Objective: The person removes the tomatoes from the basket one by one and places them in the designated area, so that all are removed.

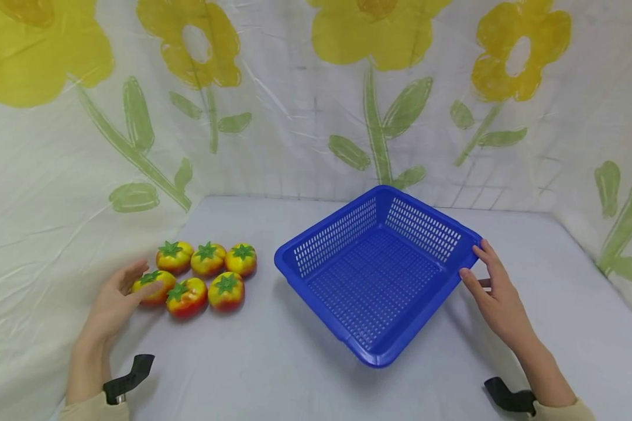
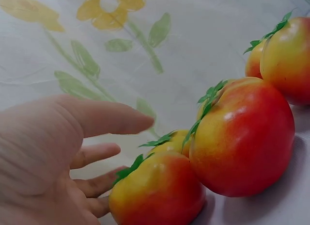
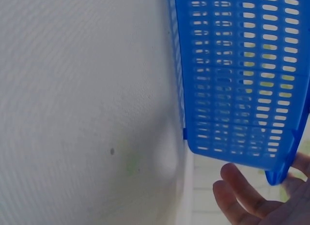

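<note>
Several red-and-yellow toy tomatoes with green leafy tops stand in two rows at the left of the table. My left hand (image 1: 112,299) is around the front-left tomato (image 1: 155,285), its thumb stretched across the front and its fingers at the far side. In the left wrist view, a gap shows between the thumb (image 2: 114,117) and the nearest tomato (image 2: 160,191); the fingers look fairly straight. A blue perforated plastic basket (image 1: 316,295) sits at the middle right, turned cornerwise. At its right corner, my right hand (image 1: 500,304) holds the rim with thumb and fingertips.
A white sheet printed with yellow flowers (image 1: 521,52) hangs behind the pale table (image 1: 274,374) and along its sides. Each wrist bears a black mount (image 1: 131,377). Bare tabletop lies between the tomatoes and the basket.
</note>
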### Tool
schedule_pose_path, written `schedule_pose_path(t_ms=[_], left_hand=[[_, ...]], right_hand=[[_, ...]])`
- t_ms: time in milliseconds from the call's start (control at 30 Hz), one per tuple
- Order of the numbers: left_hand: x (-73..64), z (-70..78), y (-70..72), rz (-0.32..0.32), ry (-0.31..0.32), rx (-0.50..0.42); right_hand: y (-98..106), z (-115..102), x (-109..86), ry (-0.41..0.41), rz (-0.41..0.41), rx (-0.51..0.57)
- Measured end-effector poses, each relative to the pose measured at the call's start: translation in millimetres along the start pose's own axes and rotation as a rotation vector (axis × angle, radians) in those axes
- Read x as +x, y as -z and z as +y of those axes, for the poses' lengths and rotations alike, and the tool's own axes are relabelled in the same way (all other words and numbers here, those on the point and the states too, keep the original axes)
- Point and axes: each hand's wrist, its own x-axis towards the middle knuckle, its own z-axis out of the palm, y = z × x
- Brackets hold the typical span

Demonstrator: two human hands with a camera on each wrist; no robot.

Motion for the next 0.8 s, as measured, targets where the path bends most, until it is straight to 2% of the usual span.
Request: schedule_pose_path(t_ms=[233, 333, 600, 733, 800], left_hand=[[-1.4, 3.8, 0.0, 0.078, -0.076, -0.063], [-1.5, 7.8, -1.1, 0.117, -0.104, -0.063], [-1.6, 26.0, -12.3, 0.182, -0.128, -0.061], [-1.7, 43.0, -23.5, 0.202, -0.217, -0.077], [-2.4, 53.3, -31.7, 0.203, -0.269, -0.047]], right_hand=[[-1, 1, -0.3, -0.005, 0.007, -0.002], [0, 2, 0.1, -0.004, 0.009, -0.009], [2, 1, 1.5, 0.008, 0.028, -0.011], [5, -2, 2.1, 0.024, 0.075, -0.040], [6, -4, 2.6, 0.031, 0.098, -0.041]])
